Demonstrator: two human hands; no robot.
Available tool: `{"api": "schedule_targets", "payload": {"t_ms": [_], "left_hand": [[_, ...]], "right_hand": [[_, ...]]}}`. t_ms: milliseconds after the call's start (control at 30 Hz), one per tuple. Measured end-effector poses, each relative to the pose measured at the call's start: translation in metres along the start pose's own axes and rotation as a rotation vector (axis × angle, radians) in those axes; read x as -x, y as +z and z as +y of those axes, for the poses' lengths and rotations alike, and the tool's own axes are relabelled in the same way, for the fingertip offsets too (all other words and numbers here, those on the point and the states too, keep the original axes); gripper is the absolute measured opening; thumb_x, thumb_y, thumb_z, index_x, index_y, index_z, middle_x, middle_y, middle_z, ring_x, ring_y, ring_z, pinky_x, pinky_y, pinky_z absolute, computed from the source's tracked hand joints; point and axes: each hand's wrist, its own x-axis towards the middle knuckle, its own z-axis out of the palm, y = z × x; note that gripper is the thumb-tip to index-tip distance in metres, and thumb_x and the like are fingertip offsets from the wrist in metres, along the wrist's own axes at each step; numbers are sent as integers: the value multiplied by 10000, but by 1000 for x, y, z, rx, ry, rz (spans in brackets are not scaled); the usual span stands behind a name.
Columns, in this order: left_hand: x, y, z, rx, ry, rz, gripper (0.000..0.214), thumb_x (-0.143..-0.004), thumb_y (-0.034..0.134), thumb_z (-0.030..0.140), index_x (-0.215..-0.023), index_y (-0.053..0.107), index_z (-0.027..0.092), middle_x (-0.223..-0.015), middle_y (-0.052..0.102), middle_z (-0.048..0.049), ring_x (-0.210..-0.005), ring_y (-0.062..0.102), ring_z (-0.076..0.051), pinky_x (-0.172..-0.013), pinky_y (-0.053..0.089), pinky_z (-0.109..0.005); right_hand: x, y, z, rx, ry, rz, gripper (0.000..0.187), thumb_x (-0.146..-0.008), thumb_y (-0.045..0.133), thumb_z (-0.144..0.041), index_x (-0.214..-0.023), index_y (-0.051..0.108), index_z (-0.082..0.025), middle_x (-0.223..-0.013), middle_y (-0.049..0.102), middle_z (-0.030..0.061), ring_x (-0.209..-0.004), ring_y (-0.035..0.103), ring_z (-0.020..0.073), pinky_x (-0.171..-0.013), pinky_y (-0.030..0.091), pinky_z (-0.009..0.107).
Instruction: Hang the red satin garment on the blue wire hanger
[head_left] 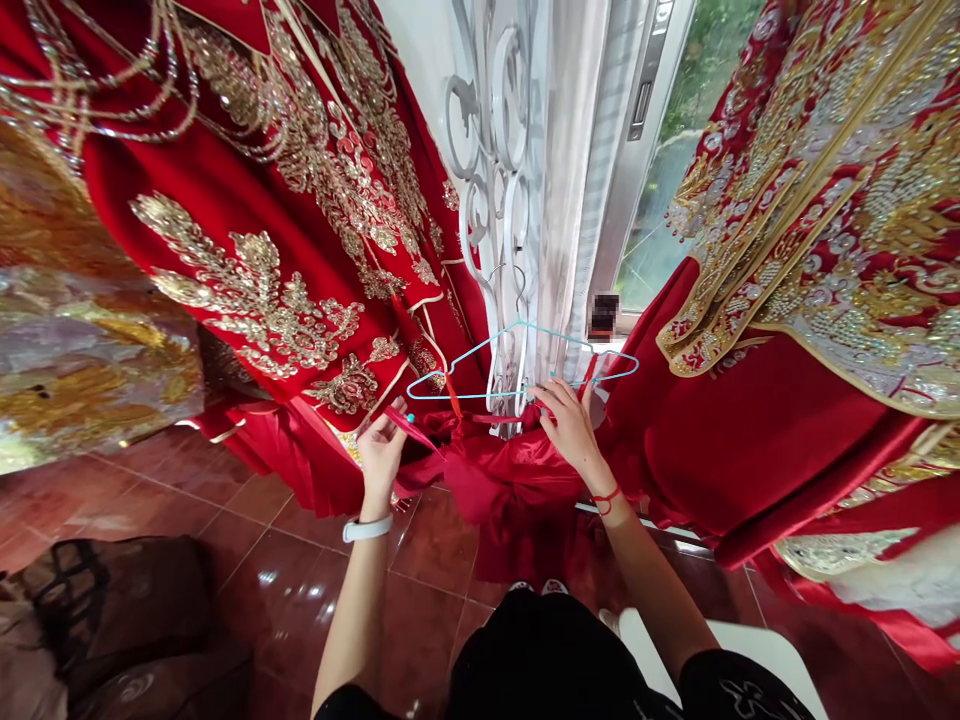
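Black clothing (547,650): my own, nearest the lens, above the glossy floor tiles (247,560).
Left hand (381,452): I pinch a red ribbon (411,428) between thumb and fingers; white wristband (367,529) below.
Right hand (571,425): my fingers close on the lower bar of the blue wire hanger (517,365) and on the red fabric (510,475) bunched under it.
Hanger position: hooked on the white scrolled rack (495,150), between two hanging embroidered red robes (300,200).
Risk, slip: satin looks slick; I judge that loosening my grip drops it onto the tiles.
Risk, snag: pulling the ribbon sideways may catch goldwork or tip the hanger off its hook.
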Motion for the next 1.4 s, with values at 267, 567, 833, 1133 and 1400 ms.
{"api": "schedule_targets", "payload": {"t_ms": [267, 567, 833, 1133, 1400], "left_hand": [[-43, 3, 45, -121, 130, -245, 589, -671, 821, 547, -1086, 765, 133, -1147, 767, -167, -1144, 698, -324, -1070, 514, -471], [-51, 30, 80, -440, 309, -440, 349, -745, 751, 484, -838, 770, 148, -851, 786, -80, -809, 707, -242, -832, 553, -348], [-48, 37, 74, -544, 313, -408, 257, -740, 715, 383, -883, 742, 172, -821, 746, -43, -701, 618, -191, -714, 470, -289], [-39, 36, 75, -501, 335, -388, 264, -704, 700, 335, -926, 651, 201, -789, 613, 14, -710, 534, -161, -738, 436, -269], [-39, 46, 59, -291, 207, -399, 402, -707, 791, 520, -903, 736, 173, -534, 307, 84, -497, 234, -85, -516, 205, -252]], "right_hand": [[3, 1, -2, 0, -29, 14, 508, -904, 429, -80, -1289, 671, -306, -1226, 675, 70, -1274, 559, 279, -1238, 60, 689], [9, 8, -5, 24, -11, -4, 501, -895, 447, -92, -1284, 674, -313, -1252, 666, 69, -1271, 552, 279, -1247, 76, 660], [4, 6, -6, 12, 6, -10, 458, -892, 488, -130, -1264, 683, -312, -1203, 677, 67, -1240, 557, 288, -1239, 52, 679], [6, 6, -2, -124, -2, 63, 488, -875, 438, -101, -1248, 688, -291, -1313, 658, 68, -1359, 499, 281, -1236, 95, 655], [38, 24, 74, -161, 570, 398, 346, -824, 494, -224, -1099, 693, -157, -1163, 675, 165, -1129, 634, 286, -1018, 490, 464]]}}
